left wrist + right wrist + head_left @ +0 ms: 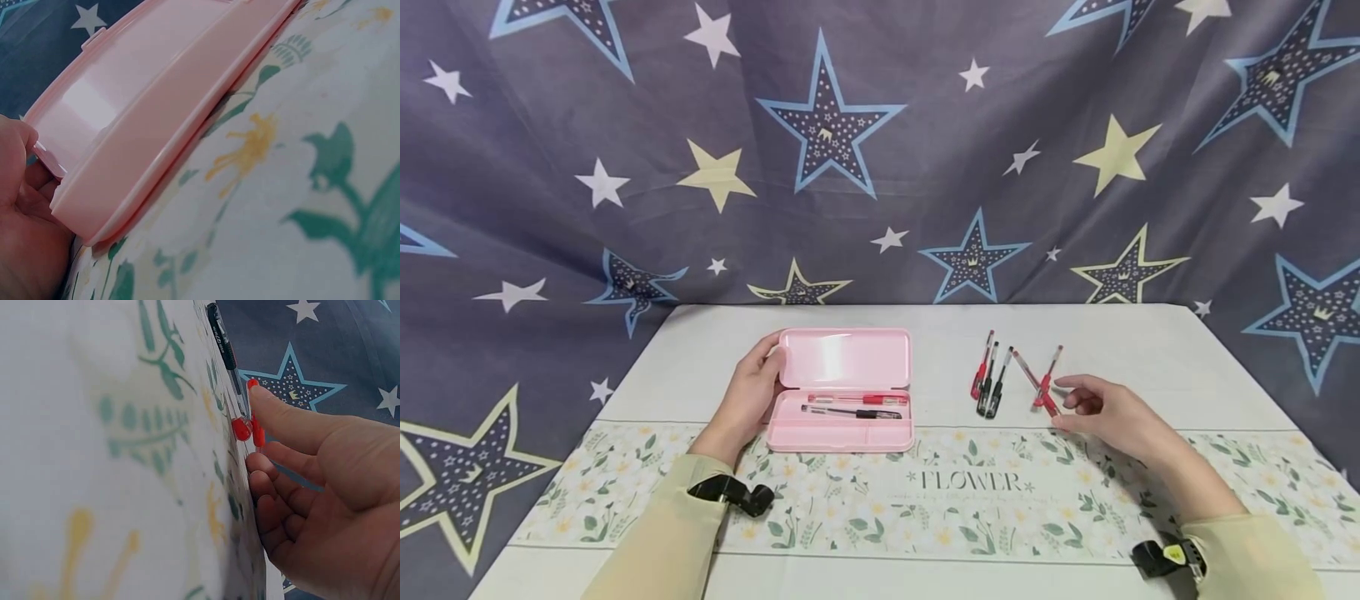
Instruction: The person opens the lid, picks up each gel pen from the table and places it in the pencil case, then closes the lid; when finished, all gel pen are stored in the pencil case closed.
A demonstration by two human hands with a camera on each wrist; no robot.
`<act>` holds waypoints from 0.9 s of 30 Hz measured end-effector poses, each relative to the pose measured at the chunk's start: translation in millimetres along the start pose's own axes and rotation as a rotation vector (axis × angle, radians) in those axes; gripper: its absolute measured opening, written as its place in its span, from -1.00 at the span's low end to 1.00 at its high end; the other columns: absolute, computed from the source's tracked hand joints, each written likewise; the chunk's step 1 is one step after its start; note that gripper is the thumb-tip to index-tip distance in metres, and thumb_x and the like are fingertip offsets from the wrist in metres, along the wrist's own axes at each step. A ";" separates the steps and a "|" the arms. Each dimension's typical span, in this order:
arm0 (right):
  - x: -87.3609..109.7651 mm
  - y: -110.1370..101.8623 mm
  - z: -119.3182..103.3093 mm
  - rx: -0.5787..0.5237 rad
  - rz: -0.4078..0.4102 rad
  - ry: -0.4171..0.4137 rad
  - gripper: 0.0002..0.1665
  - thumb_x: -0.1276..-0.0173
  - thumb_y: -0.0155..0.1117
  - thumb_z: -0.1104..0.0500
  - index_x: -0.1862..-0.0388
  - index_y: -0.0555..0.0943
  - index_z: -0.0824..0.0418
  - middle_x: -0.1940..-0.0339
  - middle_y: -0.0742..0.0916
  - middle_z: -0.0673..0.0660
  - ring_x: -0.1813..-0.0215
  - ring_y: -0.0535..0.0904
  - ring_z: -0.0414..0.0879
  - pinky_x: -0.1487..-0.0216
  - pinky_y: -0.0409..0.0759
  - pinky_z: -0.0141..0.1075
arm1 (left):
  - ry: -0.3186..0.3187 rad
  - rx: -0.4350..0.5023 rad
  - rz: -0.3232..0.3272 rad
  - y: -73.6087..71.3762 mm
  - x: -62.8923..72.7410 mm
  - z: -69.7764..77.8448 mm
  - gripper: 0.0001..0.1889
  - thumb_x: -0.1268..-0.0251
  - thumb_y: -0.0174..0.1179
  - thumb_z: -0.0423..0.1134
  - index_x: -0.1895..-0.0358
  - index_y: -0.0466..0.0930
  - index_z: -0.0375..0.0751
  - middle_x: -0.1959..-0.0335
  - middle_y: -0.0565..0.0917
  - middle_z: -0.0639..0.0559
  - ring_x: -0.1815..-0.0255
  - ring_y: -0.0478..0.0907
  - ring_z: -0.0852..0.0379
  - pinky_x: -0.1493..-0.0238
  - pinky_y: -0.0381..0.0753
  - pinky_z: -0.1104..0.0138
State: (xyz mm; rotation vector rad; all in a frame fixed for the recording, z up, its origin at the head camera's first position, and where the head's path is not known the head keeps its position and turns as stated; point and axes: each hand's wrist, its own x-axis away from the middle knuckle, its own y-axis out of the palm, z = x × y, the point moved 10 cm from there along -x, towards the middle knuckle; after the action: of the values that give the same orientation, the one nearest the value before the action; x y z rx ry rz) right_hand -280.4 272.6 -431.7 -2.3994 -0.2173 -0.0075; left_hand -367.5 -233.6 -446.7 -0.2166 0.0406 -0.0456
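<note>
My left hand [751,385] grips the left edge of a pink pencil case [838,437], its thumb at the raised lid [872,358]. Inside the case lie a red-capped pen [871,400] and a black-capped pen [880,414]. On the right, my right hand [1101,408] is at two crossed red pens [1047,386], thumb and index finger apart. The thumb tip touches the cap end of one red pen [258,428]; the other fingers curl loosely. Left of these lie two black pens [995,400] and another red pen [977,382], side by side.
A white table [955,333] carries a floral printed band [970,525] with the word FLOWER. Behind it hangs a dark curtain [925,217] with stars. Black camera straps [730,492] sit on both wrists.
</note>
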 end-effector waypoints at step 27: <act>1.3 -1.6 8.4 0.015 0.021 0.037 -0.76 -0.53 0.51 0.23 -0.07 0.75 0.34 0.23 0.70 0.11 0.24 0.51 0.02 0.35 0.50 -0.24 | -0.024 -0.014 0.003 -0.4 0.1 -2.2 -0.46 -0.89 -0.14 0.04 -0.75 0.27 0.12 -0.42 0.58 -0.17 -0.31 0.62 -0.03 -0.20 0.68 0.33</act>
State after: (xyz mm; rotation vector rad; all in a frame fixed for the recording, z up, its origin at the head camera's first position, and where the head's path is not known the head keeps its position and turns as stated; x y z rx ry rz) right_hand -279.9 279.5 -436.8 -2.3843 -0.1736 -0.0407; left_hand -367.5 -234.5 -448.8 -0.2306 0.0168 -0.0401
